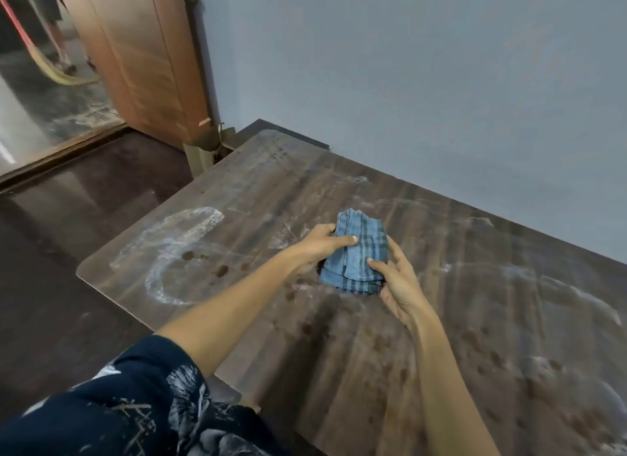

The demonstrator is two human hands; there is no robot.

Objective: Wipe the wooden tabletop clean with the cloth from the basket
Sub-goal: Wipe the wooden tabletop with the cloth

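Person stands at the wooden tabletop [441,320], both arms out over it. Blue checked cloth [356,252] is folded into a thick wad, held above the middle of the table between the two hands; can't tell if its lower edge touches the wood. Left hand [320,247] grips the left side, thumb laid across the top face, fingers curled around the far edge. Right hand [398,279] holds the right side, thumb pinching the front, fingers tucked behind. Basket not in view. Cloth looks soft, light and limp, several layers, so it'll likely sag or unfold if taken by one corner; best to hold it across the whole folded stack, palm flat on top for wiping. Not slippery, not fragile. Table shows white chalky smears [183,238], a big loop at the left end, more streaks right, plus dark spots [222,270] near the front. Wiping looks barely begun. Wooden door [135,58] stands open beyond the table's far corner.
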